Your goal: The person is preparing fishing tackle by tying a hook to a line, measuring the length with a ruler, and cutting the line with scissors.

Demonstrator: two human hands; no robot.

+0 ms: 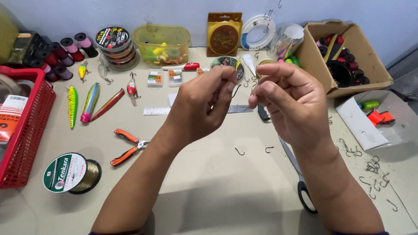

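My left hand [201,106] is raised over the middle of the table, thumb and forefinger pinched on a small dark fish hook [235,90] that hangs just below the fingertips. My right hand [289,102] is level with it, a few centimetres to the right, fingers pinched together as if on a thin line too fine to make out. Two loose hooks [240,151] lie on the table below the hands. Scissors [300,180] lie under my right forearm, partly hidden.
A spool of golden line [72,172] and orange pliers [126,147] lie front left, several lures [90,102] and a red basket [27,130] further left. Spools, a green tub [162,43] and a cardboard box [348,54] line the back. Several hooks [372,172] are scattered right.
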